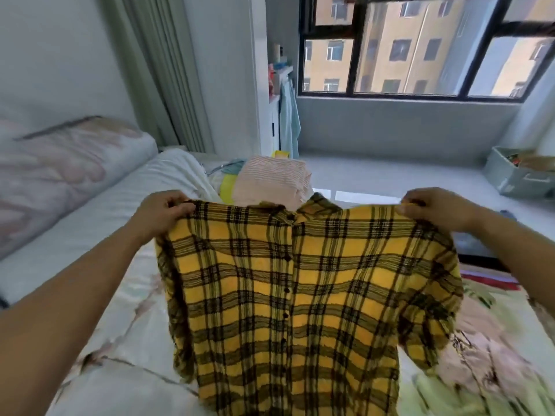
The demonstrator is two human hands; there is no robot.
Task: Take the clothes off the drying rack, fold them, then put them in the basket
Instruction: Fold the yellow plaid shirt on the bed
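Folding looks partly done, I think. No drying rack shows in this view, so I cannot tell how many clothes hang on it. On the left, a pillow lies at one end of the bed. At the far edge of the bed, near the middle, sits a neat pink striped pile. That looks like clothes already folded. Just beside its left side is a yellow-green thing. It may be the basket, but I cannot tell.

The yellow checked shirt is off the rack and not yet folded. It hangs in the air over the bed, with its buttons showing down the middle. Near the right edge of the bed lies some loose pink cloth, blurry, which may need folding too. A grey box stands far to the right, below the window. So this shirt has to be folded and put away, and maybe more after it.

The left hand is up at the shirt's left shoulder, fingers curled and pinching the cloth, arm reaching forward. The right hand does the same at the right shoulder. Both hands are well apart and level, and they hold the shirt's top edge wide and flat between them.
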